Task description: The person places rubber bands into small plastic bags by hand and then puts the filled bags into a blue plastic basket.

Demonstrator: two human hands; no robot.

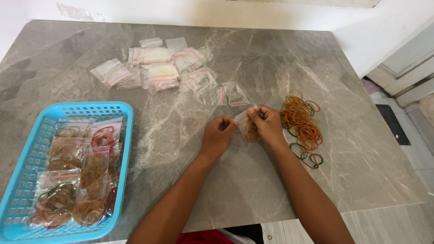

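over the grey table, both hands' fingers pinch the hanging bag's upward-pointing mouth, long axis upright.

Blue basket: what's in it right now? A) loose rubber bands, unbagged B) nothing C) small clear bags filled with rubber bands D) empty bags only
C: the blue basket at the table's left holds several small clear zip bags, each stuffed with rubber bands; the loose rubber bands lie on the table beside the right hand.

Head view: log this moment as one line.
left hand: pinches bag top | right hand: same | small zip bag: holds rubber bands | loose bands: right | basket: left
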